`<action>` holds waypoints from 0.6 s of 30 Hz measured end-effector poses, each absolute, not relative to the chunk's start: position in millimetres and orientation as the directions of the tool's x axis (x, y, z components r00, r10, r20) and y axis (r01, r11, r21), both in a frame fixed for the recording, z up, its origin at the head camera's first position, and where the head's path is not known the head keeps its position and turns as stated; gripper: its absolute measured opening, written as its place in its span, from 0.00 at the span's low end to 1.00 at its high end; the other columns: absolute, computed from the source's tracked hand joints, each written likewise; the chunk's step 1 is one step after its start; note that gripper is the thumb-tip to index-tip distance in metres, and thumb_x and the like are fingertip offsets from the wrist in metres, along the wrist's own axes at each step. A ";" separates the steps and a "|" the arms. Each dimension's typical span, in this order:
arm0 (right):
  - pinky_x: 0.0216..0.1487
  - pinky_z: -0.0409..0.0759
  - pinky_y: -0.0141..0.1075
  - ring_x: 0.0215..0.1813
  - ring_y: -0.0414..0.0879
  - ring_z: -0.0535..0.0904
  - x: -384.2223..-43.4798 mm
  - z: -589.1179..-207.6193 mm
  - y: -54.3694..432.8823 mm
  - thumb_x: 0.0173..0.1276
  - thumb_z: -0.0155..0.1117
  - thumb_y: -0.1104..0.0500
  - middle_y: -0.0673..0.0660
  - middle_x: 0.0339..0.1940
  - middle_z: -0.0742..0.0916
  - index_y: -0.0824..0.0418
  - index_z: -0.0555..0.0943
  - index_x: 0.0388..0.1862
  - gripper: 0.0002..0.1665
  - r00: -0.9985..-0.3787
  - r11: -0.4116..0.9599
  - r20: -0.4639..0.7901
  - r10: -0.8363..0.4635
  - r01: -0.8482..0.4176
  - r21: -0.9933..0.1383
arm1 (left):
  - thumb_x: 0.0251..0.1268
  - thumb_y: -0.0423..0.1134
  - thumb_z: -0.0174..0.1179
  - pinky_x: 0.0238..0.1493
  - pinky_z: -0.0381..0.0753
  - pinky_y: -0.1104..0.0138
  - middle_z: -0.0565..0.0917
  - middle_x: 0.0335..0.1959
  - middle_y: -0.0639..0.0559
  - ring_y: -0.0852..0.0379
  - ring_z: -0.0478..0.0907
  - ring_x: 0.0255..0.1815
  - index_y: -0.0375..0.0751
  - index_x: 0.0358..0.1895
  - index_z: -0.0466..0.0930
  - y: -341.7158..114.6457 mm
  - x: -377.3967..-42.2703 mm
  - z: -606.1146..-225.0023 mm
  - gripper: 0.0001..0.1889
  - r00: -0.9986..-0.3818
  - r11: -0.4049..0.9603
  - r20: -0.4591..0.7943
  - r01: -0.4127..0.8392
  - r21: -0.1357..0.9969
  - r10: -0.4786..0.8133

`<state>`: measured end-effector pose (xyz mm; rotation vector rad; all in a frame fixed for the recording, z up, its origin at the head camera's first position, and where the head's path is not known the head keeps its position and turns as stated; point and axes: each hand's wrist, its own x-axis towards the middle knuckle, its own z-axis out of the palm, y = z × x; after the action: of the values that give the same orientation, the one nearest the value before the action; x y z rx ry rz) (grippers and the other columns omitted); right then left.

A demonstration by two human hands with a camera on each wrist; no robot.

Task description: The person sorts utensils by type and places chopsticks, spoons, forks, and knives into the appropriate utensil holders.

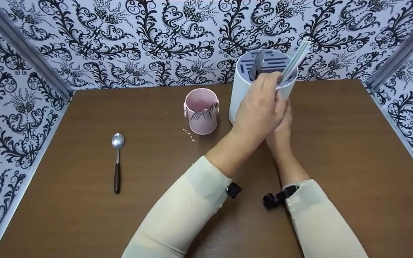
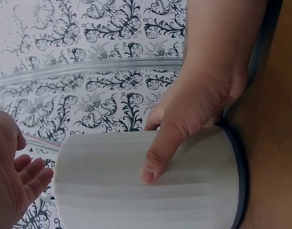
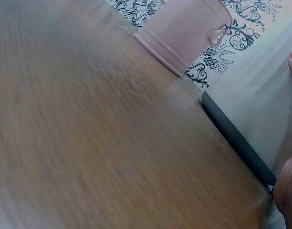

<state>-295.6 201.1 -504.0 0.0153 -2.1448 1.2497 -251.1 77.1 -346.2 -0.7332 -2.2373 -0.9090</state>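
Observation:
A tall white utensil holder (image 1: pixel 240 91) with a grey slotted top stands at the back right. My right hand (image 2: pixel 188 114) grips its side low down, the thumb laid along the wall in the left wrist view. My left hand (image 1: pixel 258 107) is at the rim with bent fingers, beside a bundle of pale chopsticks (image 1: pixel 297 61) leaning right from the holder. I cannot tell whether it holds them. Metal spoons (image 1: pixel 259 62) stand bowl-up behind the left fingers. In the left wrist view, the left fingers (image 2: pixel 34 179) curl loosely near the holder's top edge.
A pink cup (image 1: pixel 203 123) with several forks (image 1: pixel 202 115) stands left of the holder. A dark-handled spoon (image 1: pixel 117 163) lies on the brown table (image 1: pixel 84 215) further left. White crumbs (image 1: pixel 189 135) are near the cup. Patterned walls (image 1: pixel 138 43) enclose the back and sides.

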 end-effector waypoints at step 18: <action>0.85 0.52 0.50 0.81 0.51 0.56 -280.7 -496.4 203.6 0.59 0.77 0.58 0.58 0.84 0.59 0.56 0.47 0.87 0.65 -0.918 0.143 0.269 0.293 -0.236 -0.961 | 0.70 0.31 0.58 0.57 0.84 0.67 0.84 0.48 0.46 0.54 0.84 0.52 0.35 0.58 0.78 46.2 -217.6 -394.0 0.15 -0.673 0.581 0.723 0.654 0.485 0.153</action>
<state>-280.7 203.6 -496.4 -0.0549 -2.0342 1.8268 -217.6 46.2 -394.0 -0.6391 -2.1748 -1.0169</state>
